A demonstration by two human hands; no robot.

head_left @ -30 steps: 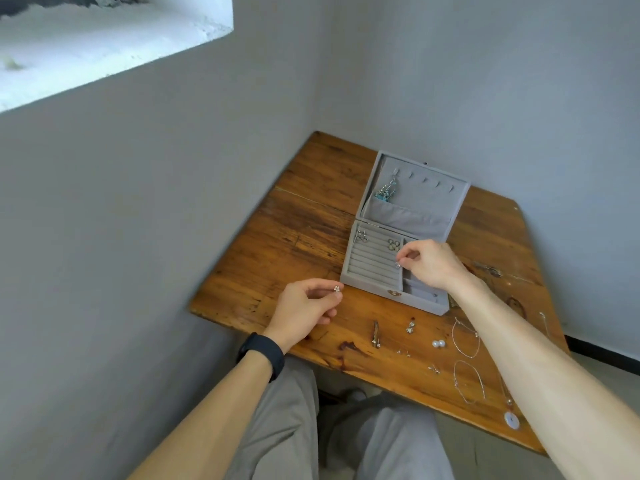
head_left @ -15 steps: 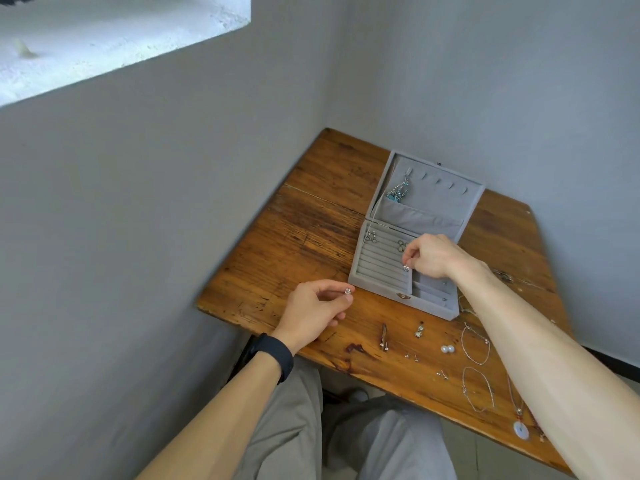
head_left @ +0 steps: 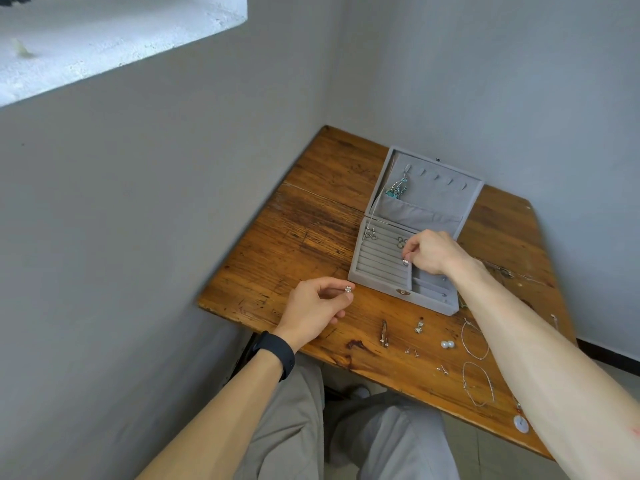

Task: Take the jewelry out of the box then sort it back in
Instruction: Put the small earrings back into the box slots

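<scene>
An open grey jewelry box (head_left: 408, 271) sits on the wooden desk (head_left: 311, 233), its lid (head_left: 436, 195) upright with a beaded piece (head_left: 398, 188) hanging inside. The right hand (head_left: 433, 252) is over the ridged tray, its fingers (head_left: 410, 252) pinched on a small earring (head_left: 405, 261) at the tray's right edge. The left hand (head_left: 313, 308) rests near the box's front corner, fingers closed on a flower stud (head_left: 348, 289). Pearl studs (head_left: 447, 344), more earrings and thin chains (head_left: 478, 382) lie on the desk in front of the box.

One jewelry box (head_left: 388, 268), two bracelets (head_left: 475, 339), two pearls (head_left: 447, 344), two hands (head_left: 313, 306).
</scene>
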